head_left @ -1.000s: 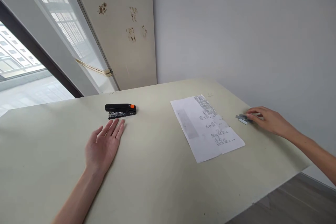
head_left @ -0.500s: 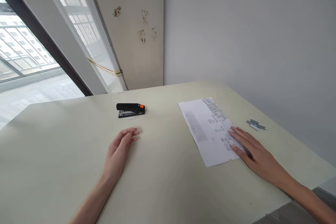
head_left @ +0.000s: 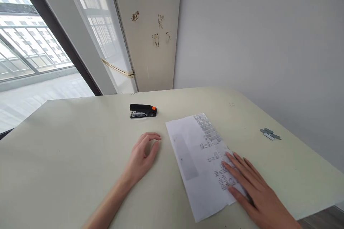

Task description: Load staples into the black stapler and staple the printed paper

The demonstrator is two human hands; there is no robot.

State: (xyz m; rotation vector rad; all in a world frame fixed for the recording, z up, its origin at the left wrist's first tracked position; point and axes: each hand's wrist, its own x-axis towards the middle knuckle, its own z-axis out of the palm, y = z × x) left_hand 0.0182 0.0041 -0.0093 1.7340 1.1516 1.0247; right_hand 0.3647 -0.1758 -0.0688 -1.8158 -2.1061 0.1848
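Observation:
A printed sheet of paper (head_left: 188, 182) lies flat on the pale table, with a grey block and small text on it. My right hand (head_left: 249, 186) rests palm down over its right edge, fingers spread, hiding part of that side. To the left of the sheet, my left hand (head_left: 143, 152) lies on the table with nothing in it. Its fingers curve loosely and a gap shows between thumb and forefinger. Beyond it sits a black stapler (head_left: 143, 111) with an orange patch, touched by neither hand.
Several grey staple strips (head_left: 270, 134) lie at the table's right side. A wall (head_left: 255, 35) borders the right and far side of the table (head_left: 67, 161). At the back left stand a stained panel (head_left: 147, 57) and a window with a railing outside.
The sheet has slid nearer to me and leftward under my right hand. My left hand has shifted right, toward the sheet, and its thumb has parted from the fingers. The view has also turned slightly.

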